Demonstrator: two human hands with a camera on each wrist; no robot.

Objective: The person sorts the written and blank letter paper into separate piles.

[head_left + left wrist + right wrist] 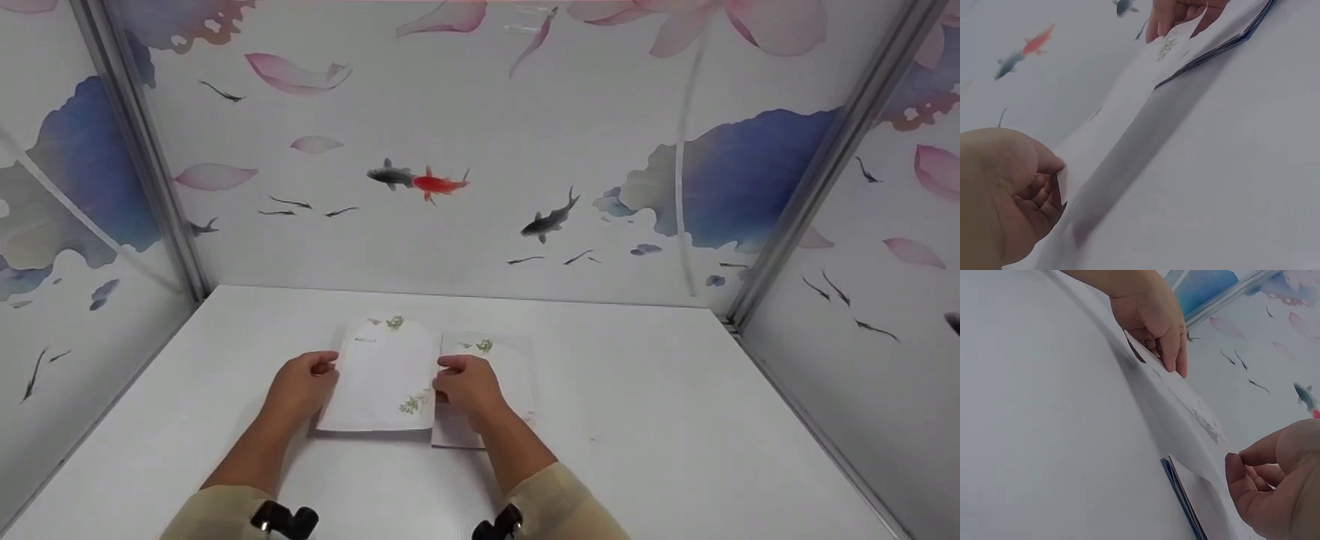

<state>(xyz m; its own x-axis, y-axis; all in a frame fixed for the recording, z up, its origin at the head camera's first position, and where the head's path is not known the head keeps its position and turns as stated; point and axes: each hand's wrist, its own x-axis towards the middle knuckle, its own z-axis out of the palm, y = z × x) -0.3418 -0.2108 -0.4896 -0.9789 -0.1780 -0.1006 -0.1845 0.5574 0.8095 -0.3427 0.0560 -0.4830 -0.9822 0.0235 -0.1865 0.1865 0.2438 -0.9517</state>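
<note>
A white sheet of paper printed with small green plants is held up by its two sides, raised off the table. My left hand pinches its left edge between thumb and fingers; in the left wrist view a dark strip shows at that edge. At the opposite edge my right hand pinches the paper with thumb and forefinger. Under and beside the right hand lies a thin stack of similar printed sheets, partly covered by that hand. Dark blue edges of the stack show in the right wrist view.
A white table spreads around the papers. White panels printed with fish, petals and blue leaves enclose it at the back and both sides, joined by metal posts at the corners.
</note>
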